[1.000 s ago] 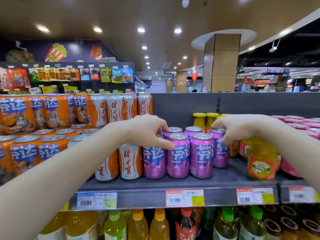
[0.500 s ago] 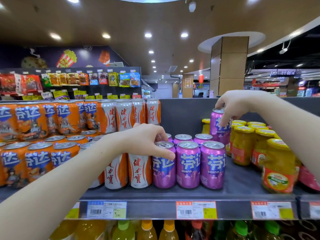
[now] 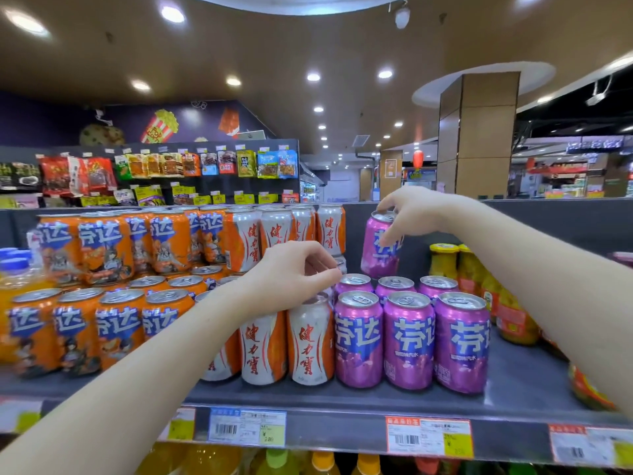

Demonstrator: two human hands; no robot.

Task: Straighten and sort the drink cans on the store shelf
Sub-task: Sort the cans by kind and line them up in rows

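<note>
My right hand (image 3: 414,214) grips a purple drink can (image 3: 376,255) by its top and holds it in the air, slightly tilted, above the back row of purple cans (image 3: 394,286). Three more purple cans (image 3: 407,341) stand upright in the front row on the grey shelf (image 3: 342,402). My left hand (image 3: 294,269) hovers with curled fingers just over a white-and-orange can (image 3: 310,337) and holds nothing. I cannot tell whether it touches the can's top. Further white-and-orange cans (image 3: 263,347) stand beside that one.
Orange cans (image 3: 113,323) fill the shelf's left part, stacked two high, with white-and-orange cans (image 3: 274,231) on the upper layer. Yellow-lidded jars (image 3: 445,262) stand to the right of the purple cans. Price tags (image 3: 428,437) line the shelf edge; bottles (image 3: 322,461) stand below.
My right hand has lifted a purple can from the right end of the group and carried it up and leftward. My left hand has let go of the leftmost purple can's top.
</note>
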